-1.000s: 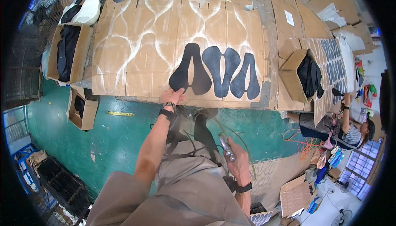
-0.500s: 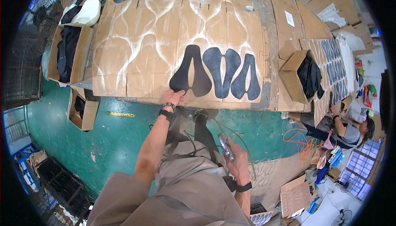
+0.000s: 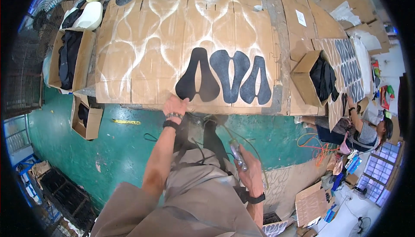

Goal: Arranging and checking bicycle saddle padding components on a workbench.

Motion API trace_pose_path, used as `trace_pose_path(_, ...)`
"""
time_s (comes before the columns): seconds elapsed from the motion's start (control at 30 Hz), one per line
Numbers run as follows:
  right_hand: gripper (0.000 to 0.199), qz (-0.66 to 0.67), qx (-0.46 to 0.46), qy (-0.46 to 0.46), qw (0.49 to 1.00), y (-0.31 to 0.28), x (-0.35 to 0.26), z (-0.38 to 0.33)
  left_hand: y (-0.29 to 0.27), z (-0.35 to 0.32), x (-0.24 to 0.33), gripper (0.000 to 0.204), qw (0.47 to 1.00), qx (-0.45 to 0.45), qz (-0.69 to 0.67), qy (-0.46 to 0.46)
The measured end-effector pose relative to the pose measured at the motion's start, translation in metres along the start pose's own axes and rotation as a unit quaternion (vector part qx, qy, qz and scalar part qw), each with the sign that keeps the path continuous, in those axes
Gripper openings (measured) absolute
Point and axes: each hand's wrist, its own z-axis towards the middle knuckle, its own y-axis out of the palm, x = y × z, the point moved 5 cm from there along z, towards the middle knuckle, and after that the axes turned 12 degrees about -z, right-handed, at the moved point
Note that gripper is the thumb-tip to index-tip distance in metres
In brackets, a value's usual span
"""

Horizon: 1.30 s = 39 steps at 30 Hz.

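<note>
A black saddle-shaped cover piece [image 3: 209, 83] with a slit down its middle lies flat near the front edge of a cardboard sheet [image 3: 142, 64]. My left hand [image 3: 175, 106] is by that piece's lower left edge, fingers partly stretched, seemingly holding nothing. To the right lie two more such pieces, one with its wide end away from me [image 3: 222, 70] and one with its wide end toward me [image 3: 247, 92]; both look greyer. Down by my right thigh, my right hand [image 3: 250, 172] is wrapped around a silver spray gun [image 3: 237, 155].
White spray outlines cover the sheet. Cartons of black pieces stand left [image 3: 80, 59] and right [image 3: 302, 77] of it. A thin hose [image 3: 255, 148] hangs near my right hand. At far right a co-worker [image 3: 365, 131] reaches to a board of similar pieces [image 3: 350, 70].
My left hand has drawn slightly left and back from the leftmost black piece, which its fingers touched before. My right hand with the spray gun has hardly moved.
</note>
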Motion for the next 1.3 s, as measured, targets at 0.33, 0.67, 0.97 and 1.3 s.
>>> trace_pose_path(0.33, 0.057, 0.047, 0.035, -0.016, 0.998, -0.069, -0.062, -0.006, 0.050, -0.036, 0.044, 0.089, 0.921, 0.005, 0.170, 0.350)
trace_pose_path(0.67, 0.059, 0.045, 0.015, -0.086, 0.995, -0.098, -0.099, -0.017, 0.075, -0.026, 0.028, 0.099, 0.927, -0.055, 0.184, 0.323)
trace_pose_path(0.97, 0.060, 0.020, 0.053, -0.089, 0.994, -0.103, -0.099, -0.009, 0.072, -0.024, 0.027, 0.100, 0.929, -0.054, 0.164, 0.328)
trace_pose_path(1.3, 0.061, -0.012, 0.098, -0.104, 0.990, -0.105, -0.090, -0.009, 0.071, -0.025, 0.027, 0.097, 0.927, -0.051, 0.167, 0.331)
